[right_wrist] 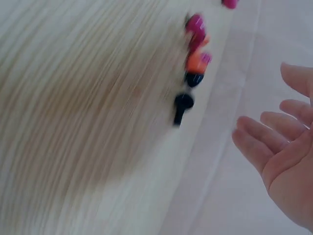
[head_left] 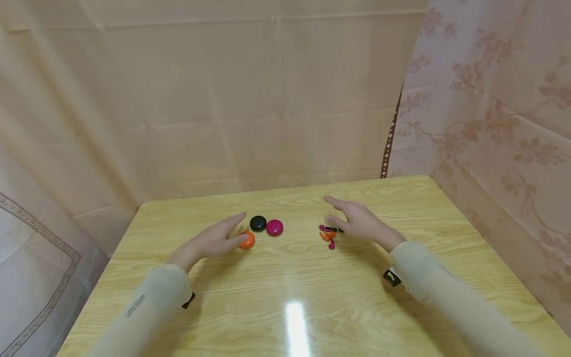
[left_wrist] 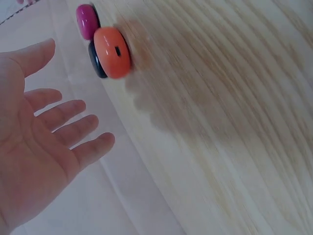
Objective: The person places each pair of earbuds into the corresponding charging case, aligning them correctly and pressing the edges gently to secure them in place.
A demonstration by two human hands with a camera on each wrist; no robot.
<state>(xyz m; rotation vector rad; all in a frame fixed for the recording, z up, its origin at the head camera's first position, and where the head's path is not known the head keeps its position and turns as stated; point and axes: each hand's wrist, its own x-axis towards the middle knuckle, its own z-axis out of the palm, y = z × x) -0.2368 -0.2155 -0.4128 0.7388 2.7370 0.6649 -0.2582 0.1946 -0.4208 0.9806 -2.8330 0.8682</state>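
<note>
Three round cases on table (head_left: pixel 267 277): orange case (head_left: pixel 249 241), black case (head_left: pixel 257 223), magenta case (head_left: pixel 274 228), near your left hand (head_left: pixel 208 242), empty, spread. Your right hand (head_left: pixel 359 221), empty, wide, near earbuds (head_left: pixel 332 234): two magenta, two black, orange count unclear. Only left-wrist view shows orange case's slot (left_wrist: pixel 117 51).

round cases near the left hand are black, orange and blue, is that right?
The blue is wrong: the third case is pink, as the head view shows. The black case and orange case are as you say, near the left hand.
</note>
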